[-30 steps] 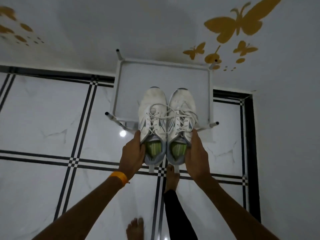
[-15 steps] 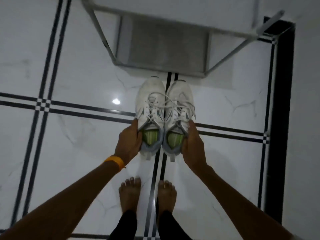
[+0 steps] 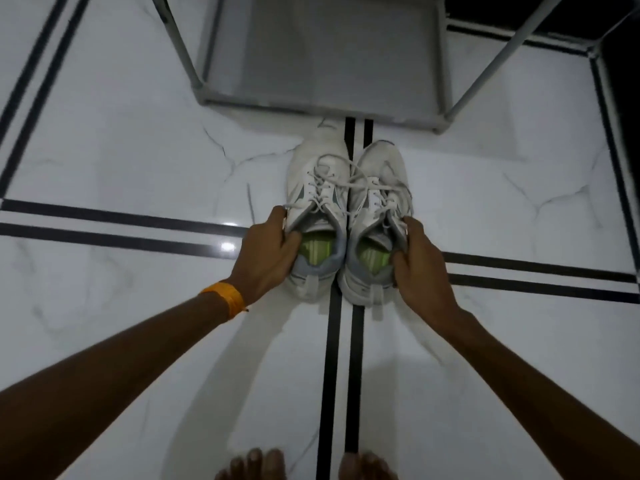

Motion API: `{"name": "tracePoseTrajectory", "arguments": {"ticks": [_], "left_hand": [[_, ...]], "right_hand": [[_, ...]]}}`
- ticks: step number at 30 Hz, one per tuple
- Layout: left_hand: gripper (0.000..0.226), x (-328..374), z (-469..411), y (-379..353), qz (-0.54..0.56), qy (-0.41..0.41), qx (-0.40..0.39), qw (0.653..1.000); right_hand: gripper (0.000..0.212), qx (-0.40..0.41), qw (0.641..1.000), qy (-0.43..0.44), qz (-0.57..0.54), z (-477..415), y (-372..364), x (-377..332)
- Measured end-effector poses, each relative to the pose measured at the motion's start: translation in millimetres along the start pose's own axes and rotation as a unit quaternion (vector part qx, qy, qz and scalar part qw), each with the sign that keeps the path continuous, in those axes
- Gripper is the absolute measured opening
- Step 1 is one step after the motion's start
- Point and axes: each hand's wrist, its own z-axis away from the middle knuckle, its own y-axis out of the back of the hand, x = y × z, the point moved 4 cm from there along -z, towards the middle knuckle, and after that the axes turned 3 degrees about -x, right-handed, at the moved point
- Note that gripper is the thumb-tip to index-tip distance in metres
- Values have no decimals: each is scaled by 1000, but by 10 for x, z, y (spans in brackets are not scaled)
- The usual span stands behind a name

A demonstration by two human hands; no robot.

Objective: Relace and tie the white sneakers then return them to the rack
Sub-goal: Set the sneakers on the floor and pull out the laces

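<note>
Both hands grip the heel ends of a pair of white sneakers: the left hand (image 3: pixel 268 249) clamps the collar of the left sneaker (image 3: pixel 318 209), thumb inside over the green insole, while the right hand (image 3: pixel 420 263) clamps the right sneaker (image 3: pixel 377 216) the same way. The pair sits side by side, toes pointing at the grey rack (image 3: pixel 325 53), just short of its lowest shelf, on or just above the tiled floor (image 3: pixel 121 150); contact cannot be told. Laces (image 3: pixel 346 181) run loose across both tongues, one strand crossing from shoe to shoe, and no finished bow can be made out. An orange band (image 3: pixel 225 299) circles the left wrist. Risks from here: a trailing lace could snag on the rack's front rail or get pinned under a sole, and shelving the pair now would likely leave the tying undone.
</note>
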Motion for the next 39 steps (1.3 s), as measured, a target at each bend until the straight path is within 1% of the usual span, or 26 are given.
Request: {"name": "tracePoseTrajectory", "arguments": {"ticks": [2,3,4,5,6,7,8,10,11,13,16,18,20,22,23,25,27,28,30,31,33,37,39], "left_hand": [[29,17,-5,42,-15,3,2,1000],[36,41,0,96,-30,-1,23,999],[41,68,4,167,-52,-15,57,997],[42,108,-3,234,-72,-40,89,993],[42,141,-25,270,-80,-69,106,989],[40,167,-56,272,-79,-93,102,987],[38,191,-100,253,-75,-116,82,987],[26,230,-188,181,-64,-142,29,987],[18,240,-232,173,-64,-143,14,987],[12,238,-271,202,-76,-137,8,988],[15,244,-239,225,-106,-122,-8,987],[15,273,-191,221,-107,-102,-13,989],[16,307,-150,199,-79,-71,1,994],[19,332,-120,157,-41,-36,10,998],[22,326,-122,132,-17,-16,9,1000],[28,298,-128,83,33,20,-19,999],[29,284,-155,72,88,59,-52,993],[28,261,-182,79,122,85,-55,987],[26,204,-228,91,173,126,-34,976],[27,181,-243,93,180,138,-19,974],[29,175,-236,85,173,147,-5,974],[28,160,-226,73,161,126,5,979],[29,228,-219,126,96,81,15,992]], "right_hand": [[49,-6,993,2,119,6,107,-114],[51,24,983,3,180,10,206,-212],[52,70,975,14,211,5,310,-348],[50,115,969,45,213,-6,389,-528],[44,141,967,91,193,-31,408,-707],[38,136,968,134,163,-77,365,-850],[32,102,974,158,126,-146,276,-947],[22,2,987,137,81,-319,63,-1011],[19,-31,990,123,69,-402,-14,-1019],[16,-44,992,111,42,-496,-51,-1009],[18,-51,994,96,18,-515,-25,-984],[20,-85,994,66,0,-481,-37,-965],[25,-110,993,43,-9,-472,-67,-934],[24,-116,993,27,-10,-474,-79,-917],[22,-117,993,22,-8,-482,-80,-915],[22,-115,993,20,-1,-500,-95,-898],[24,-100,995,17,-1,-505,-112,-882],[27,-88,996,14,-4,-499,-121,-874],[31,-54,999,3,-6,-482,-123,-875],[29,-34,999,-1,-4,-472,-115,-882],[22,1,1000,-4,-3,-451,-112,-890],[22,30,999,22,-4,-405,-154,-890],[26,17,999,28,0,-415,-130,-886]]}}
